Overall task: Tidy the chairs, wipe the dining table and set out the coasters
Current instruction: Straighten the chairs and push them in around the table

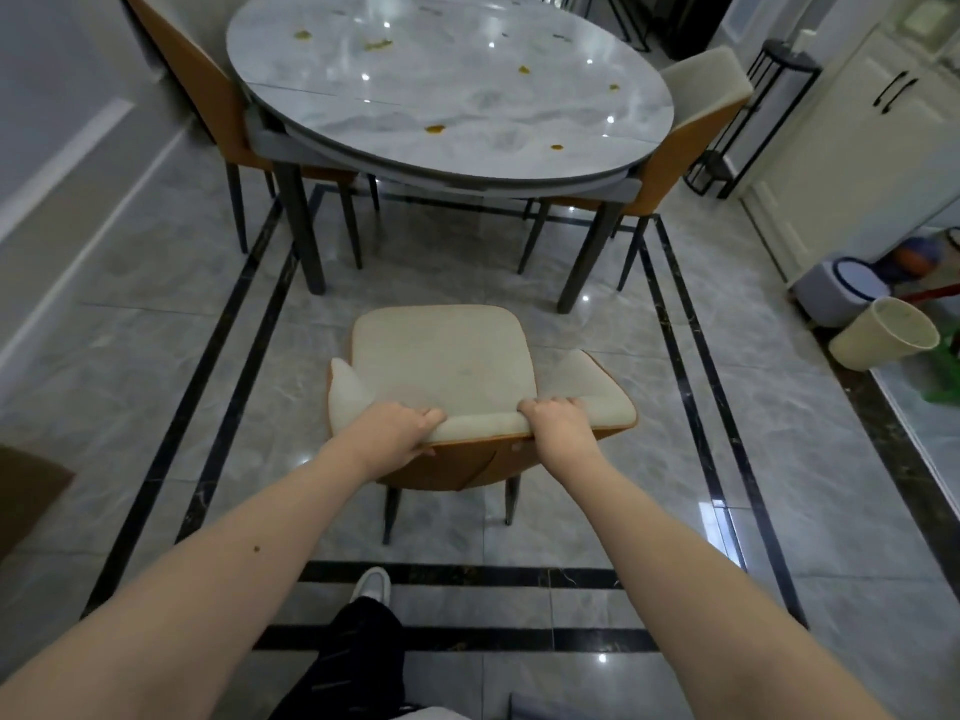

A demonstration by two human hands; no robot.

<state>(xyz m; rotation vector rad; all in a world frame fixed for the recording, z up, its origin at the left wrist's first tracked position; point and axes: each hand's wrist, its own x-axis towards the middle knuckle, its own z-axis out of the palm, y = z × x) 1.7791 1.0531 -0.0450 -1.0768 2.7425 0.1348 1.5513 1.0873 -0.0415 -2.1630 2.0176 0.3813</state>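
A person grips the top edge of a chair's (447, 356) backrest with both hands, seen from the head cam. The left hand (397, 431) curls over the cream padding at approx. 7 o'clock of the seat, fingers on the front face, thumb under the orange shell. The right hand (556, 423) does likewise at approx. 5 o'clock, knuckles bent tight over the rim; both grips are narrow and closed on the backrest, hands apart with bare padding between them. The chair stands on the grey tile floor (779, 459) inside black inlay lines, seat facing the table (452, 90), which sits at 12 o'clock, near but not touching. The round marble-look tabletop carries several yellow-brown stains (435, 129), incl. ones near its front edge and others toward its far side. A second chair (192, 90) is tucked in at the table's 9 o'clock; a third (696, 116) at its 3 o'clock, orange back outward. At the frame's 3 o'clock, by a white cabinet (872, 127), a cream bin (883, 343) lies tilted beside a small grey lidded bin (844, 291). A white shoe (371, 584) and dark trouser leg show at 6 o'clock. No readable brands, labels or writing anywhere.
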